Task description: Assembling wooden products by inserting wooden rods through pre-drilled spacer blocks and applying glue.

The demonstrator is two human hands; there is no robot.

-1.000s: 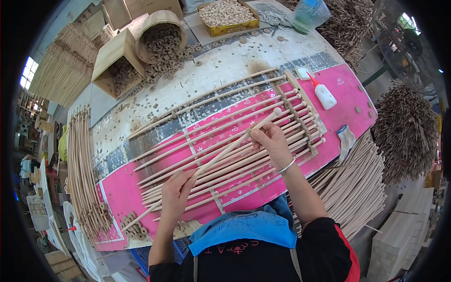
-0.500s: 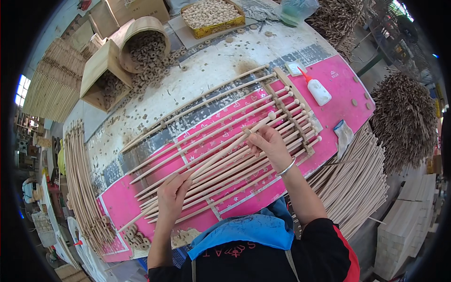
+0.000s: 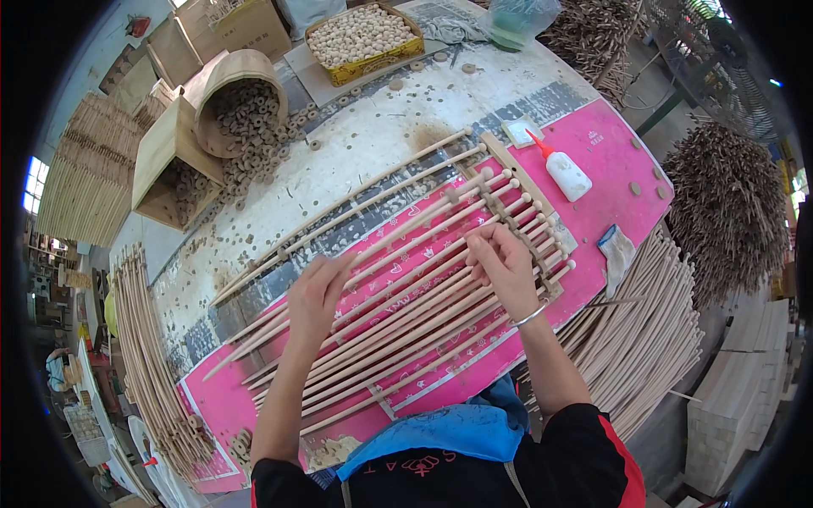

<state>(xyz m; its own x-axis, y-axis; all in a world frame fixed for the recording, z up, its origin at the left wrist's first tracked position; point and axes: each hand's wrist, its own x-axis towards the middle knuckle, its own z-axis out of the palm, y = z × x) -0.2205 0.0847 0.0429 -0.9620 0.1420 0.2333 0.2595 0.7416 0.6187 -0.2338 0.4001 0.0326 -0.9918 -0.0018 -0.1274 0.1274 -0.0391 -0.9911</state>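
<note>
One at a time, align the pale, ball-tipped wooden stick (image 3: 415, 223), clamped by fingers of left hand (image 3: 315, 292), ball-first toward two o'clock; cannot tell whether clamping with fingers of right hand (image 3: 501, 261).

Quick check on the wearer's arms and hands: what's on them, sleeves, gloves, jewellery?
The left hand and right hand are gloveless. A thin, silver-coloured bangle circles the right wrist; none shows on the left. The right sleeve is short and black with a red stripe; the left sleeve is black too.
</note>
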